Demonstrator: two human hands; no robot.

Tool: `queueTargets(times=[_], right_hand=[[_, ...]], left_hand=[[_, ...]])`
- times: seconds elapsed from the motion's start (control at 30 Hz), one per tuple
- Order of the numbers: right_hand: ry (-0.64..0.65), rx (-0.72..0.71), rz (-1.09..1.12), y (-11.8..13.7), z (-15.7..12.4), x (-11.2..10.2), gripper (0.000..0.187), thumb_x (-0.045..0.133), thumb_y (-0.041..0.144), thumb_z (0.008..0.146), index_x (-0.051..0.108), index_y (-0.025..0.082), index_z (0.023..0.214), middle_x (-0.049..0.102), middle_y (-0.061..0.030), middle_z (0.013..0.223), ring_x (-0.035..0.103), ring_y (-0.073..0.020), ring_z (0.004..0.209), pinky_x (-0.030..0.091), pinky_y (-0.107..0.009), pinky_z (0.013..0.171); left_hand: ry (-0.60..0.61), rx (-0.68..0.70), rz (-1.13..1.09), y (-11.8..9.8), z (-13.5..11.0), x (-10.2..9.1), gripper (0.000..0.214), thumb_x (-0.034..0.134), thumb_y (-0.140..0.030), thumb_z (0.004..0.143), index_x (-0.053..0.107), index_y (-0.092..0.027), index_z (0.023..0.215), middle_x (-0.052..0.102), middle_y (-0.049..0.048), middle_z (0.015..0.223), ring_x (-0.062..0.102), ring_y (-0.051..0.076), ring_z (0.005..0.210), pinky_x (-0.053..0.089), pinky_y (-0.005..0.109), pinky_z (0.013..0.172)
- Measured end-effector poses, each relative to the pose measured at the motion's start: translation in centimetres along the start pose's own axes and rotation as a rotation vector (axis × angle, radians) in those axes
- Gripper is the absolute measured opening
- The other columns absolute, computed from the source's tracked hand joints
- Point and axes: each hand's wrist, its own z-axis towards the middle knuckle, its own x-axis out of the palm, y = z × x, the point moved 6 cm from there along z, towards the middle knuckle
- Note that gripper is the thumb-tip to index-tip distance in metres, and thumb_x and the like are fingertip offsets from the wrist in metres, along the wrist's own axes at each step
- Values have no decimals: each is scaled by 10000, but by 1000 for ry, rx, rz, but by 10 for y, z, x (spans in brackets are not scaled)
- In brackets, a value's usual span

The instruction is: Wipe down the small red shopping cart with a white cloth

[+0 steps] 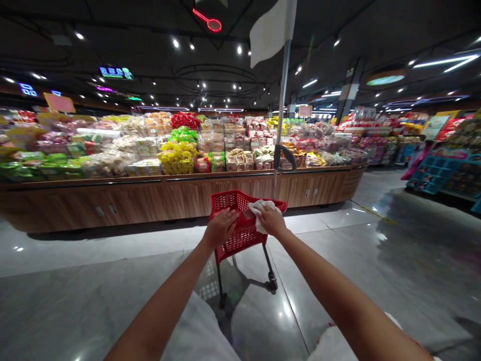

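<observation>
Forearms (171,286) nearest; red cart (240,242) beneath flat left hand (221,227) and right hand (272,220) clutching white cloth (257,207).

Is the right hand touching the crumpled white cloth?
Touching. The head view shows the right hand bent over the crumpled white cloth, with no gap between them.

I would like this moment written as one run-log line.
left hand: open, on red cart | right hand: holding white cloth against cart | beyond: wooden counter stacked with packaged goods
</observation>
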Motion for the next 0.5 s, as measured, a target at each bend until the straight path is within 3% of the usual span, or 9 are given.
queueTargets(times=[0.1,0.2,0.37,0.5], right_hand=[[4,56,-3,2,0,0,442,242,369,993,423,341,1395,400,-43,1478,333,-250,1345,276,-530,1061],[-9,50,6,26,-4,8,451,255,370,990,411,304,1408,355,-55,1505,300,-261,1365,227,-548,1081],[-67,-175,56,81,-17,20,449,339,359,972,422,270,1405,375,-76,1490,276,-284,1374,135,-563,1114],[-54,-287,60,67,-12,15,427,354,296,969,443,275,1386,445,-69,1439,330,-245,1343,207,-506,1113]], left_hand=[[-18,-209,-38,39,-13,-5,394,345,-259,950,556,-183,1274,568,82,1337,420,234,1331,293,501,1136],[-34,-407,-180,58,-26,8,452,229,-248,972,547,-161,1281,575,71,1331,386,210,1354,340,442,1121],[-121,-493,-335,48,-32,21,460,241,-331,980,517,-183,1318,539,50,1372,343,209,1378,324,427,1134],[-114,-456,-406,37,-31,17,482,227,-361,982,509,-179,1328,525,56,1385,421,204,1332,333,425,1132]])
